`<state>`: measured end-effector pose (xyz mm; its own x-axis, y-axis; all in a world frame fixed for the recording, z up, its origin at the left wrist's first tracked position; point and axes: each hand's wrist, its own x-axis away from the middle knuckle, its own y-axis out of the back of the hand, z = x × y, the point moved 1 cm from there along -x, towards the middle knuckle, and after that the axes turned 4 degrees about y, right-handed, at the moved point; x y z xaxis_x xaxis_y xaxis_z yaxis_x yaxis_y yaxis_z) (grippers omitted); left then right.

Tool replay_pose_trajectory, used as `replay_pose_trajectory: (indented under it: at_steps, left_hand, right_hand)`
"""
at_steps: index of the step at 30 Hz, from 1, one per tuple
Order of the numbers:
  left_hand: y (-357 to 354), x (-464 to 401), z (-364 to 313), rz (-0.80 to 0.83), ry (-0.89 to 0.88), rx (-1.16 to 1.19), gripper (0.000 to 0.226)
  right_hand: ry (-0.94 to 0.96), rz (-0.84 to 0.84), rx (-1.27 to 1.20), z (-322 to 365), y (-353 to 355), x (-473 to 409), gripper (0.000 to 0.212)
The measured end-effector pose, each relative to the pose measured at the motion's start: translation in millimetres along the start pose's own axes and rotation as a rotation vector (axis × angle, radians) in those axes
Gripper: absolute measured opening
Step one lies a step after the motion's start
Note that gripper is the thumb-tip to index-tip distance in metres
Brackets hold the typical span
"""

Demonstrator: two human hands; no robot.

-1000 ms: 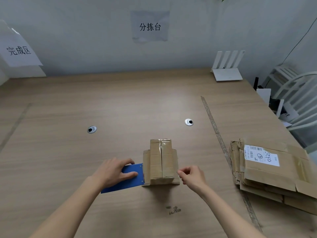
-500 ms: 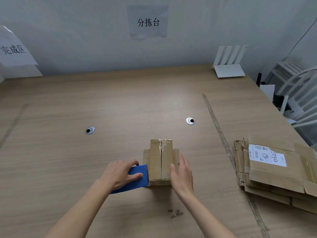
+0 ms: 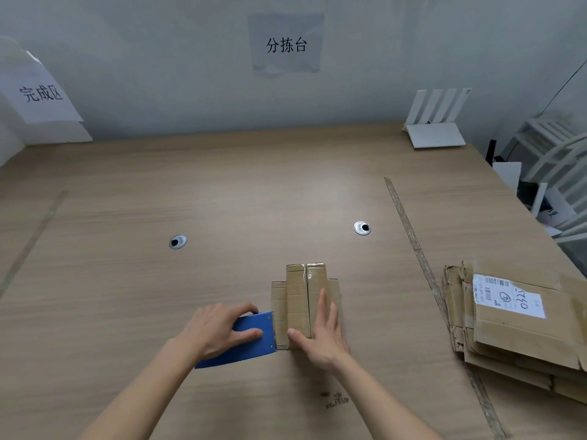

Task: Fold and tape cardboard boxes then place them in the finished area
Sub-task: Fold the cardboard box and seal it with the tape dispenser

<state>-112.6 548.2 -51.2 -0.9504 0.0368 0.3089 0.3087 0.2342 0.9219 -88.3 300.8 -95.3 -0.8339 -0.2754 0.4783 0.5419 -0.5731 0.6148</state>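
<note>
Your wooden tabletop (image 3: 222, 192) carries the small cardboard box (image 3: 301, 300) near centre, blue tape dispenser (image 3: 247, 341) touching its left side. Flattened cardboard stack (image 3: 521, 338) lies well apart at right; white router (image 3: 436, 134) sits in the far right corner.

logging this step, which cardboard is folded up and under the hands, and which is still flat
The small box at the table's centre is folded; the right hand lies flat on it while the left hand holds the blue tape dispenser against its side. The stack at right lies flat, untouched.

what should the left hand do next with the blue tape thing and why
Probably draw the blue tape dispenser across the small cardboard box to tape it. The left hand grips it with its front edge at the box's left side, while the right hand lies flat on top, steadying the flaps.
</note>
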Motion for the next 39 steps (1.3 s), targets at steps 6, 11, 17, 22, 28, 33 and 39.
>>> replay_pose_trajectory:
  at_steps: [6,11,17,22,28,33,39]
  left_hand:
    - [-1.3,3.5,10.1,0.039,0.052,-0.001,0.051]
    - [-20.7,-15.1,-8.3,0.021,0.057,-0.242,0.045]
    - [-55.8,-10.8,8.4,-0.138,0.217,-0.199,0.043]
    - [-57.1,-3.3,19.8,-0.234,0.195,-0.111,0.05]
    - [-88.7,9.6,18.5,-0.164,0.287,-0.034,0.058]
    - [-100.6,15.7,24.6,-0.127,0.311,0.011,0.065]
    - [-84.2,12.8,12.2,-0.084,0.4,-0.076,0.088]
  right_hand:
    - [0.013,0.004,0.0,-0.9,0.6,-1.7,0.115]
    - [0.025,-0.012,0.01,-2.7,0.8,-1.1,0.115]
    - [0.009,-0.067,0.005,-6.7,-5.5,-1.8,0.117]
    - [-0.064,-0.239,0.136,6.5,-18.7,0.8,0.122]
    - [-0.177,-0.326,0.317,26.4,-32.2,-14.3,0.132]
    - [-0.057,-0.18,0.097,4.1,-16.6,-7.7,0.132]
    - [0.155,-0.27,-0.15,-27.6,24.8,-1.6,0.073]
